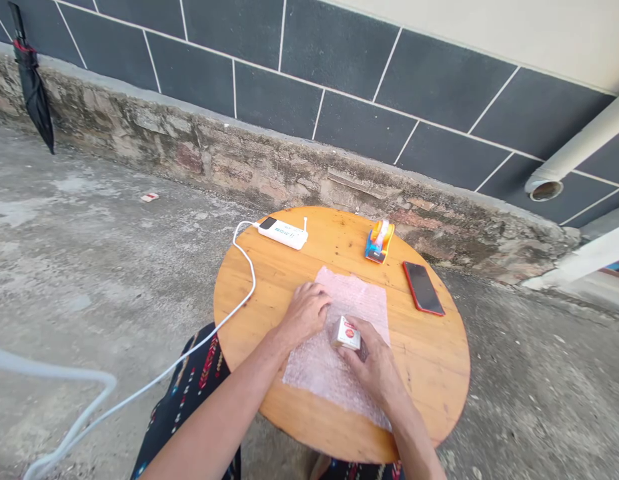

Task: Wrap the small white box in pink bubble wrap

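A pinkish sheet of bubble wrap (309,367) lies flat on the round wooden table (434,373). On the wrap is a small white box (348,333) with a red mark. My right hand (372,353) grips this box from its right side, thumb at the near edge and fingers at the far edge. My left hand (307,311) rests on the left part of the wrap, left of the box, its fingers bent and apart with nothing visible in them.
A white power bank (283,233) with a white cable (209,333) is at the back left. A tape dispenser (379,241) stands at the back right, near a red-edged phone (423,289). A black umbrella (33,87) leans on the wall.
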The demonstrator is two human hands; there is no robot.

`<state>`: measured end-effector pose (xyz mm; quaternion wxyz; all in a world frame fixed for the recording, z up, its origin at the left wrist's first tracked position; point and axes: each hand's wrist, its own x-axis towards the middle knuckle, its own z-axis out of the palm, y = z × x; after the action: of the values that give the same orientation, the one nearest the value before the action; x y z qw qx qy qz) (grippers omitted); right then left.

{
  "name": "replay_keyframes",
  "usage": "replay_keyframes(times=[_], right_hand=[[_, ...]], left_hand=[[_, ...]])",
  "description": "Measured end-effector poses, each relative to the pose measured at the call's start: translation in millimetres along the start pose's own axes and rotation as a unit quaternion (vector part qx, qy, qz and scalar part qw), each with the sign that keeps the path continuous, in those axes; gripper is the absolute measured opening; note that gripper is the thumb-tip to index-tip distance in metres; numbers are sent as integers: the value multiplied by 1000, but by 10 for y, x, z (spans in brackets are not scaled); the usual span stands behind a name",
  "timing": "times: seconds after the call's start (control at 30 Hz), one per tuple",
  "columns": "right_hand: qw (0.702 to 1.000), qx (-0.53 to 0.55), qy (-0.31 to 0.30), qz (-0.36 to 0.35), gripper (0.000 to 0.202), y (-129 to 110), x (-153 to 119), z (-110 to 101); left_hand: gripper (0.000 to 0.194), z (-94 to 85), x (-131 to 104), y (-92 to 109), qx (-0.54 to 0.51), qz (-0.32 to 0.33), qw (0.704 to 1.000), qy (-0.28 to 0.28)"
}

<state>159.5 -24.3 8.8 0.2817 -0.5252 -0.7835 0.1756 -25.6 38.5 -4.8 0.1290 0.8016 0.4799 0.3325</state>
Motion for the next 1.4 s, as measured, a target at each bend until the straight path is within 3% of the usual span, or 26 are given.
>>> replay_keyframes(times=[0.3,0.43,0.53,0.6,0.67,0.77,0.93,1.07,1.13,1.2,1.33,1.4], right_hand=[[1000,-13,-15,19,53,-16,-14,1],[999,-43,12,8,63,-39,-134,-133],[995,-90,19,-27,54,-135,-354,-272],[990,-126,-22,-61,49,-225,-521,-302],[980,-165,-41,-100,45,-291,-656,-255],[967,-209,-4,-145,32,-286,-753,-107],[956,-228,70,-172,21,-177,-716,-36],[967,-194,90,-138,16,-185,-630,-131],[971,-174,97,-133,14,-194,-582,-163],[975,-155,102,-123,12,-197,-537,-187],[990,-91,71,-78,10,-209,-444,-313],[996,-52,51,-44,12,-209,-366,-423]], left_hand=[[23,6,6,-2,0,-2,1000,-3],[22,5,10,-7,-1,-2,1000,-6],[21,3,7,-8,-4,-3,1000,-8],[21,4,4,-8,-6,-5,1000,-9],[22,6,8,-6,-6,-6,1000,-10],[24,-26,36,21,-3,-9,1000,-12],[32,-364,27,268,4,5,1000,-16],[25,-717,-201,580,-15,72,996,-48],[39,-764,-348,665,-30,94,991,-85],[46,-704,-460,681,-29,89,992,-90],[17,-442,-542,611,-12,87,996,-33],[15,-340,-563,579,-23,102,995,-4]])
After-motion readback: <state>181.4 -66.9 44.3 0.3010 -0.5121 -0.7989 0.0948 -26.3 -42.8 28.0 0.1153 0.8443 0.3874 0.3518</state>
